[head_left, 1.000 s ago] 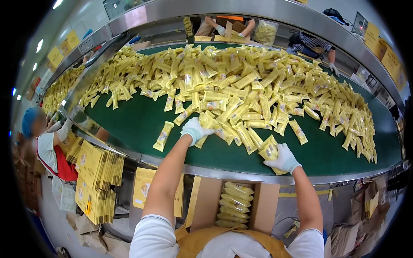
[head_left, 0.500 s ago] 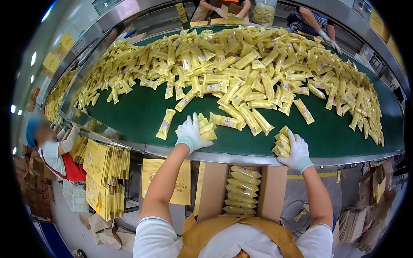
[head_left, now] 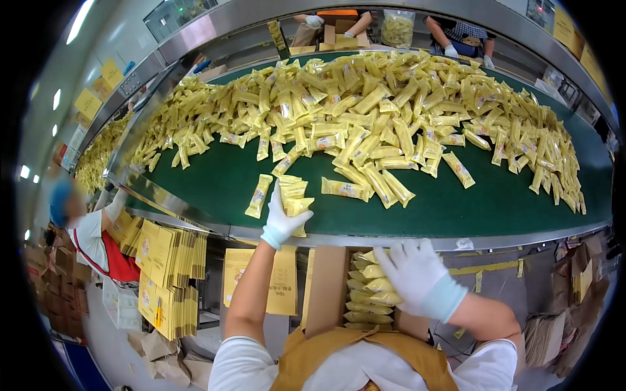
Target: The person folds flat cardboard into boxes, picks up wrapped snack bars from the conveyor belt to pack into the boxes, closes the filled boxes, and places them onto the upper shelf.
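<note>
In white gloves, my left hand (head_left: 280, 221) grips a small bunch of yellow snack packets (head_left: 295, 189) just above the near edge of the green belt (head_left: 450, 218). A single packet (head_left: 259, 195) lies just left of it. My right hand (head_left: 414, 277) is over the open cardboard carton (head_left: 326, 287) in front of my body, its fingers around yellow packets (head_left: 383, 285) at the carton's far end. Beneath and nearer me, a row of packets (head_left: 367, 317) lies stacked inside. My right palm hides the carton's right wall in part.
A large heap of packets (head_left: 365, 104) covers the belt's far side. Folded yellow cartons (head_left: 160, 254) are stacked at left, near a person in a red apron (head_left: 117, 254). Other gloved people work across the belt. A metal rim (head_left: 404, 242) runs along the belt's near edge.
My right hand has gone from the belt to the carton with its packets. My left hand has shifted slightly left, now gripping its bunch upright. The view has tilted slightly.
</note>
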Available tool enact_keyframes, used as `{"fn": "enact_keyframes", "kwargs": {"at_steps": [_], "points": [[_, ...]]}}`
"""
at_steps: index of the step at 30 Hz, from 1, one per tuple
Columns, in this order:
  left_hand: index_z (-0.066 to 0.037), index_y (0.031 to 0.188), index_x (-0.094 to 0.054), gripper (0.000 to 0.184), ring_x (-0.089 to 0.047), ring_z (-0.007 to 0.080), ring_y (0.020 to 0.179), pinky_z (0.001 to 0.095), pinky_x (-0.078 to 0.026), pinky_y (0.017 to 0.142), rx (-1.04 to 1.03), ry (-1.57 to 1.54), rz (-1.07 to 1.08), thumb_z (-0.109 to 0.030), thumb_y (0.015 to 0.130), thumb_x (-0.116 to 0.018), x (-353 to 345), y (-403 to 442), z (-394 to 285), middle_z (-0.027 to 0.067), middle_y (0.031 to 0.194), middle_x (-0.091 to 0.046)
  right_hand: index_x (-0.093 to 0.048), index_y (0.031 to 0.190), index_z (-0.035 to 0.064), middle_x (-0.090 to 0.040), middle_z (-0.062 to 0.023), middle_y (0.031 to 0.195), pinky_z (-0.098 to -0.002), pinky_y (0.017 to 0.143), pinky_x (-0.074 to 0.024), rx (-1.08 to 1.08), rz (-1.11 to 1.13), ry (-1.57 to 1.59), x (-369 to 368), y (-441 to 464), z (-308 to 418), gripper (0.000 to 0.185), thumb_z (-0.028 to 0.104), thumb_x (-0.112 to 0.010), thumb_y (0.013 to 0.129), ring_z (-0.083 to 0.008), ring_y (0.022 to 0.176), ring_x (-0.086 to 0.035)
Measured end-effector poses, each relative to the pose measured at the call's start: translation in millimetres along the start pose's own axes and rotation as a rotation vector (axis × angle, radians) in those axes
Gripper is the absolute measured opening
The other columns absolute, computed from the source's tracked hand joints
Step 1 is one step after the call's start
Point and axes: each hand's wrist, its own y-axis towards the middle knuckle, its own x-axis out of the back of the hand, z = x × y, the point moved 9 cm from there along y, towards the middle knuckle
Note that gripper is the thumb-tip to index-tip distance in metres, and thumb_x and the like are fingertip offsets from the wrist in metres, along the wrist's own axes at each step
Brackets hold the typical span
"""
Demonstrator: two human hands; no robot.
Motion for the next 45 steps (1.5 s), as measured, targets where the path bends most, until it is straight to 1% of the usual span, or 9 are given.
{"fn": "enact_keyframes", "kwargs": {"at_steps": [4,9,11,15,19,26,29,39,45], "points": [[0.003,0.141,-0.039,0.093,-0.064,0.0185,0.098,0.0321,-0.056,0.083,0.048,-0.284,0.121,-0.005,0.062,-0.087,-4.2,-21.6,-77.1,0.0124,0.116,-0.062,-0.051,0.138,0.0045,-0.058,-0.0099,0.099,-0.0475,0.083,-0.0424,0.037,0.043,-0.216,-13.4,7.8,26.5,0.056,0.024,-0.059,0.086,-0.0279,0.089,-0.055],[-0.007,0.099,-0.068,0.044,-0.067,0.0171,0.090,0.0338,-0.057,0.079,0.758,-1.797,0.673,-0.046,0.103,-0.048,-85.0,-54.4,-210.1,0.0059,0.091,-0.070,-0.050,0.139,0.0042,-0.060,-0.0139,0.112,-0.0507,0.087,-0.0427,0.148,0.239,-0.087,-73.3,14.2,70.1,0.059,0.023,-0.061,0.085,-0.0300,0.100,-0.057],[-0.006,0.099,-0.066,0.054,-0.066,0.0137,0.083,0.0319,-0.057,0.074,0.802,-1.435,0.635,-0.054,0.104,-0.042,-106.8,-74.9,-196.6,0.0043,0.088,-0.069,-0.050,0.140,0.0050,-0.059,-0.0144,0.115,-0.0497,0.090,-0.0425,0.170,0.407,0.036,-95.3,19.8,78.0,0.059,0.023,-0.061,0.085,-0.0303,0.104,-0.057],[0.003,0.131,-0.053,0.065,-0.058,0.0329,0.109,0.0452,-0.047,0.097,-0.535,-0.080,0.472,-0.042,0.087,-0.072,-103.0,-100.1,-246.7,0.0190,0.117,-0.058,-0.049,0.141,0.0065,-0.059,-0.0155,0.120,-0.0477,0.097,-0.0419,0.136,0.428,0.501,-152.1,15.7,87.0,0.059,0.022,-0.062,0.085,-0.0308,0.112,-0.056],[0.007,0.138,-0.045,0.080,-0.052,0.0390,0.117,0.0496,-0.040,0.104,-0.769,0.319,0.511,-0.028,0.073,-0.077,-133.9,-120.4,-241.2,0.0220,0.125,-0.052,-0.048,0.142,0.0080,-0.059,-0.0166,0.126,-0.0456,0.104,-0.0413,0.042,0.168,0.818,-182.2,1.1,95.3,0.060,0.022,-0.062,0.085,-0.0314,0.120,-0.056],[0.003,0.135,-0.050,0.064,-0.053,0.0368,0.114,0.0493,-0.040,0.101,-0.713,0.664,0.412,-0.018,0.077,-0.067,-153.7,-136.1,-200.2,0.0188,0.120,-0.054,-0.044,0.145,0.0083,-0.064,-0.0215,0.107,-0.0540,0.075,-0.0541,0.147,-0.063,0.397,-157.3,-21.1,103.5,0.075,0.026,-0.071,0.077,-0.0350,0.090,-0.069],[0.002,0.139,-0.047,0.071,-0.051,0.0354,0.116,0.0495,-0.038,0.103,-0.720,0.827,0.443,-0.019,0.075,-0.068,-172.3,-143.9,-177.7,0.0187,0.123,-0.053,-0.036,0.152,0.0082,-0.063,-0.0205,0.123,-0.0502,0.084,-0.0525,0.048,0.674,0.387,-157.7,-27.7,95.6,0.092,0.045,-0.073,0.077,-0.0367,0.100,-0.067],[0.012,0.147,-0.028,0.110,-0.041,0.0440,0.134,0.0464,-0.031,0.114,-0.443,0.725,1.203,-0.033,0.062,-0.082,-208.2,-143.6,-134.6,0.0319,0.143,-0.040,-0.064,0.129,0.0176,-0.072,-0.0137,0.106,-0.0456,0.065,-0.0538,0.288,0.528,0.127,-187.9,-3.4,111.9,0.037,0.031,-0.046,0.101,-0.0288,0.091,-0.071],[0.004,0.139,-0.052,0.054,-0.056,0.0321,0.128,0.0403,-0.043,0.108,-0.145,-0.122,1.448,-0.020,0.093,-0.066,-94.4,-60.5,-184.0,0.0234,0.136,-0.059,-0.069,0.118,0.0049,-0.073,-0.0123,0.102,-0.0369,0.078,-0.0543,0.083,0.373,1.486,-69.1,11.8,-37.1,0.040,0.038,-0.063,0.096,-0.0232,0.090,-0.069]]}}
